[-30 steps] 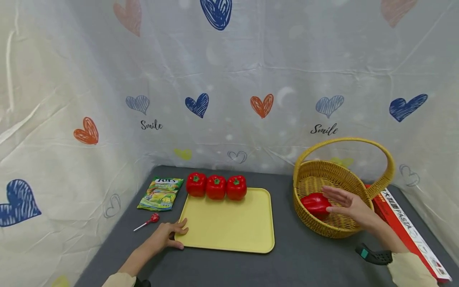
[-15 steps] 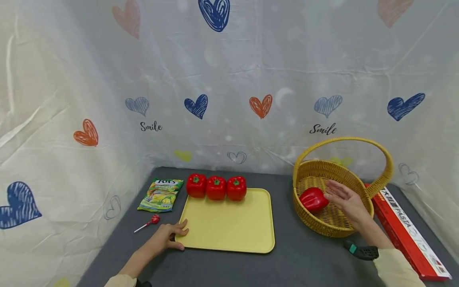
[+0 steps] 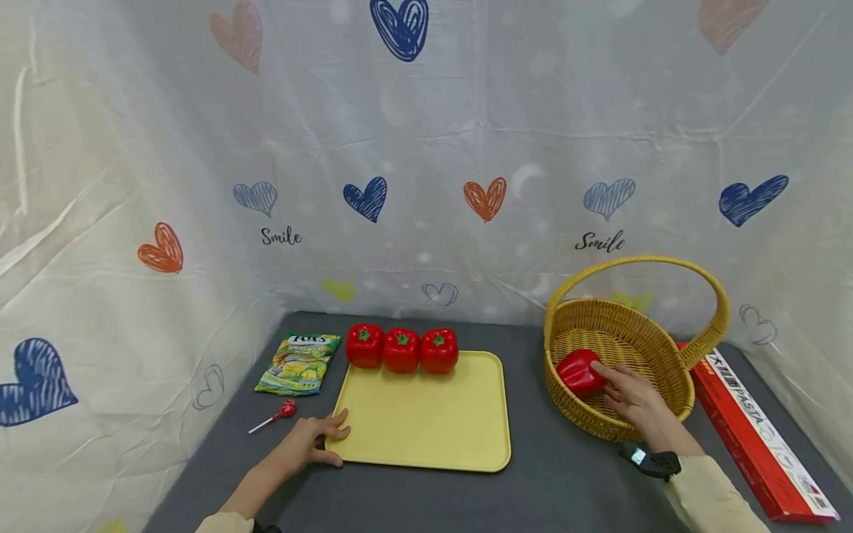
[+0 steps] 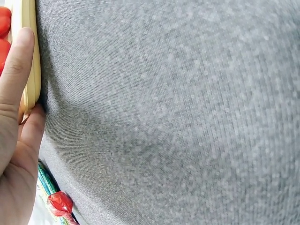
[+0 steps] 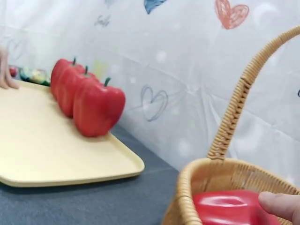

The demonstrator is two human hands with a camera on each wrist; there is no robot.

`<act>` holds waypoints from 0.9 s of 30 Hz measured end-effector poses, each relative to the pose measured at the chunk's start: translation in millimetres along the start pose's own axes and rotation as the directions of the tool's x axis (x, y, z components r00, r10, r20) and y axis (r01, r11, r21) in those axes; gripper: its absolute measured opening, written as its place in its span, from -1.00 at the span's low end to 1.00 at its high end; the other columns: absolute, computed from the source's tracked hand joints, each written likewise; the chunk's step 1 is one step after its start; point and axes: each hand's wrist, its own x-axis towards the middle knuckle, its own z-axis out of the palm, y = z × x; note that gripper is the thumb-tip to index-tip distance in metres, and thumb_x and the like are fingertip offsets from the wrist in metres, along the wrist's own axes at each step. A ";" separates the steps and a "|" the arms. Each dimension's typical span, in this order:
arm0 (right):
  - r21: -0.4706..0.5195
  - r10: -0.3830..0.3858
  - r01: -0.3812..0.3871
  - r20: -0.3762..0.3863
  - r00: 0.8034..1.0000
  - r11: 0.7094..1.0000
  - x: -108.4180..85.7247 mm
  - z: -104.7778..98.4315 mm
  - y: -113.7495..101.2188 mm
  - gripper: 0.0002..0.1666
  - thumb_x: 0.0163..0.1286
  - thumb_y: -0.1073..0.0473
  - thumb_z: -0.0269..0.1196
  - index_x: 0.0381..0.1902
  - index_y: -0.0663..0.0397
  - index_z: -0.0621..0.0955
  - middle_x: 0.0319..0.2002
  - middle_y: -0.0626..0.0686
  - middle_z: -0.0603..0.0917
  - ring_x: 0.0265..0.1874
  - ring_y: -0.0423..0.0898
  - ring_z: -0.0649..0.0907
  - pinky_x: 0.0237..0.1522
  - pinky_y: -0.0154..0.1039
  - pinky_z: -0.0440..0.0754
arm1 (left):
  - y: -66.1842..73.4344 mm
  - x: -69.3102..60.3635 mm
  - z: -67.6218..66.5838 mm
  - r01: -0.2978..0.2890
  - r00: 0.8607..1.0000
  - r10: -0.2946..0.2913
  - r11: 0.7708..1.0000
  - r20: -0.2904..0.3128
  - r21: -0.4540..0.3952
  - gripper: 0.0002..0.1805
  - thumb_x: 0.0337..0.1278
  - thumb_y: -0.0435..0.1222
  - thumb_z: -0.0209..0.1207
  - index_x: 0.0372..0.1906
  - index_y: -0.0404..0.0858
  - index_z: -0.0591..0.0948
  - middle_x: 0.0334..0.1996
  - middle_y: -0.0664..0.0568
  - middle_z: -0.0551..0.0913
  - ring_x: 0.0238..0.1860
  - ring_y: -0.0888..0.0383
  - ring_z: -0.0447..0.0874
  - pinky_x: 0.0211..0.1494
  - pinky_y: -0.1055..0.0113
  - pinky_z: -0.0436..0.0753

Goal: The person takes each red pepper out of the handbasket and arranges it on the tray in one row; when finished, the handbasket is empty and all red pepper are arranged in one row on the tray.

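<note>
My right hand [image 3: 636, 403] is inside the yellow wicker basket [image 3: 669, 414]. One extended finger touches the red bell pepper [image 3: 581, 372] lying on its side there; the right wrist view shows its fingertip [image 5: 269, 200] at the pepper. My left hand [image 3: 303, 444] holds the front left corner of the yellow tray [image 3: 426, 429], fingers over the left rim and thumb at the front edge. In the left wrist view that thumb [image 4: 18, 61] lies along the rim. Three more red bell peppers [image 3: 402, 350] stand upright in a row along the tray's back edge.
Left of the tray lie a green candy bag [image 3: 300, 363] and a red lollipop [image 3: 287, 408]. A red and white pasta box [image 3: 760, 437] lies right of the basket. Behind the dark grey tabletop [image 3: 533, 496] hangs a curtain [image 3: 426, 148] printed with hearts.
The bell pepper in the basket has rolled or settled slightly up and left. My right hand has lifted off, then come down so one finger touches it. My left hand stays on the tray.
</note>
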 end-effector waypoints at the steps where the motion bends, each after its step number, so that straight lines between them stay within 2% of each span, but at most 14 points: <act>1: 0.006 0.004 -0.004 0.004 1.000 1.000 1.4 1.6 1.5 0.13 0.38 0.00 0.17 0.51 0.14 -0.35 0.36 0.21 0.24 0.26 -0.03 0.33 0.35 -0.17 0.21 | 0.2 0.0 0.0 0.001 1.000 -0.001 1.000 0.000 0.001 -0.33 -0.23 -0.13 0.43 0.01 -0.51 0.62 0.16 -0.46 0.42 0.15 -0.45 0.35 0.03 0.26 0.59; 2: 0.018 0.004 -0.004 0.011 1.000 1.000 2.4 3.1 2.8 0.08 0.38 0.02 0.17 0.52 0.18 -0.25 0.21 0.18 0.43 0.15 -0.09 0.45 0.30 -0.19 0.30 | 0.4 0.1 0.1 0.005 1.000 -0.005 1.000 0.002 -0.005 -0.33 -0.23 -0.14 0.43 0.02 -0.51 0.62 0.16 -0.46 0.42 0.15 -0.45 0.34 0.02 0.26 0.59; 3: 0.022 0.000 -0.001 0.013 1.000 1.000 3.4 4.7 3.9 0.00 0.37 0.04 0.19 0.50 0.23 -0.11 0.01 0.07 0.57 -0.01 -0.15 0.53 0.22 -0.21 0.39 | 0.5 0.1 0.2 0.009 1.000 -0.009 1.000 0.004 -0.008 -0.33 -0.23 -0.14 0.43 0.02 -0.51 0.61 0.17 -0.46 0.42 0.15 -0.45 0.34 0.02 0.25 0.59; 4: 0.033 -0.003 0.003 0.017 1.000 0.999 3.9 6.3 4.8 -0.10 0.37 0.06 0.20 0.46 0.27 0.01 -0.18 -0.04 0.63 -0.15 -0.22 0.58 0.12 -0.25 0.46 | 0.4 0.1 0.5 0.008 1.000 -0.008 1.000 0.004 -0.008 -0.33 -0.23 -0.14 0.43 0.02 -0.51 0.62 0.17 -0.46 0.42 0.15 -0.45 0.34 0.02 0.24 0.60; 6: 0.050 -0.009 0.008 0.013 1.000 0.999 4.7 9.1 5.9 -0.21 0.35 0.11 0.23 0.37 0.27 0.13 -0.43 -0.24 0.59 -0.36 -0.32 0.59 -0.06 -0.33 0.54 | 0.1 0.3 0.9 0.012 1.000 -0.012 1.000 0.005 -0.014 -0.33 -0.24 -0.15 0.43 0.02 -0.51 0.61 0.17 -0.46 0.41 0.16 -0.45 0.34 0.02 0.21 0.59; 7: 0.053 -0.013 0.014 -0.005 1.000 0.998 5.1 10.6 6.6 -0.23 0.34 0.12 0.24 0.35 0.25 0.15 -0.39 -0.23 0.59 -0.34 -0.32 0.60 -0.12 -0.36 0.55 | 0.0 0.3 1.1 0.014 1.000 -0.014 1.000 0.006 -0.017 -0.33 -0.24 -0.15 0.43 0.02 -0.51 0.61 0.18 -0.45 0.41 0.16 -0.46 0.33 0.03 0.19 0.59; 9: 0.043 -0.027 0.029 -0.030 0.999 0.999 5.8 12.6 7.3 -0.11 0.34 0.12 0.24 0.44 0.24 0.04 -0.08 0.01 0.63 -0.14 -0.28 0.58 -0.04 -0.39 0.52 | -0.5 0.2 1.1 0.017 1.000 -0.016 1.000 0.009 -0.018 -0.33 -0.24 -0.15 0.43 0.02 -0.50 0.61 0.18 -0.45 0.40 0.16 -0.46 0.34 0.04 0.15 0.58; 11: 0.022 -0.042 0.044 -0.062 0.997 0.999 7.2 14.0 7.5 0.08 0.33 0.11 0.26 0.52 0.19 -0.16 0.26 0.14 0.41 -0.04 -0.28 0.51 0.02 -0.42 0.48 | -1.0 -0.1 0.9 0.015 1.000 -0.015 1.000 0.009 -0.021 -0.33 -0.24 -0.15 0.42 0.03 -0.51 0.61 0.18 -0.45 0.40 0.16 -0.47 0.33 0.05 0.11 0.58; 13: 0.009 -0.064 0.065 -0.094 0.994 0.998 7.4 14.9 7.6 0.16 0.31 0.12 0.28 0.53 0.12 -0.25 0.39 0.14 0.17 -0.04 -0.29 0.48 0.00 -0.45 0.48 | -1.4 -0.3 0.8 0.015 1.000 -0.015 0.999 0.008 -0.028 -0.33 -0.24 -0.15 0.42 0.02 -0.51 0.61 0.18 -0.46 0.39 0.15 -0.48 0.33 0.04 0.09 0.58; 14: 0.007 -0.076 0.077 -0.102 0.992 0.997 7.3 15.0 7.9 0.18 0.30 0.14 0.30 0.53 0.09 -0.27 0.41 0.14 0.10 -0.06 -0.31 0.48 -0.01 -0.47 0.48 | -1.5 -0.3 0.8 0.012 1.000 -0.012 0.999 0.008 -0.032 -0.33 -0.23 -0.15 0.42 0.02 -0.52 0.61 0.18 -0.47 0.39 0.15 -0.49 0.32 0.03 0.09 0.58; 16: 0.006 -0.099 0.100 -0.129 0.987 0.995 7.9 15.1 8.6 0.19 0.25 0.17 0.34 0.54 0.07 -0.21 0.24 0.08 0.28 -0.26 -0.36 0.49 -0.16 -0.51 0.51 | -2.1 -0.3 1.3 0.020 1.000 -0.020 0.999 0.009 -0.046 -0.33 -0.23 -0.15 0.42 0.02 -0.53 0.60 0.18 -0.47 0.38 0.16 -0.49 0.31 0.03 0.08 0.58; 19: -0.010 -0.141 0.141 -0.132 0.981 0.990 7.7 15.2 9.0 0.19 0.22 0.20 0.37 0.54 0.08 -0.16 0.05 -0.05 0.33 -0.34 -0.37 0.48 -0.27 -0.51 0.49 | -2.4 0.0 1.7 0.037 0.999 -0.036 0.998 0.018 -0.059 -0.32 -0.22 -0.15 0.42 0.03 -0.52 0.60 0.19 -0.46 0.38 0.18 -0.47 0.30 0.04 0.07 0.57; 23: -0.057 -0.200 0.195 -0.108 0.974 0.979 8.5 16.5 9.0 0.16 0.22 0.25 0.37 0.54 0.09 -0.12 0.28 0.13 0.24 -0.14 -0.30 0.45 -0.15 -0.50 0.50 | -2.4 0.2 1.3 0.048 0.999 -0.047 0.997 0.021 -0.058 -0.32 -0.22 -0.15 0.43 0.04 -0.52 0.60 0.20 -0.44 0.38 0.19 -0.44 0.30 0.05 0.09 0.56; 27: -0.145 -0.269 0.253 -0.102 0.958 0.957 10.5 17.4 10.1 0.14 0.20 0.24 0.39 0.53 0.09 -0.06 0.45 0.22 0.07 0.16 -0.07 0.37 -0.12 -0.51 0.52 | -2.2 0.2 0.9 0.043 0.999 -0.042 0.998 0.015 -0.043 -0.33 -0.23 -0.17 0.43 0.03 -0.52 0.60 0.20 -0.44 0.39 0.18 -0.43 0.31 0.07 0.16 0.56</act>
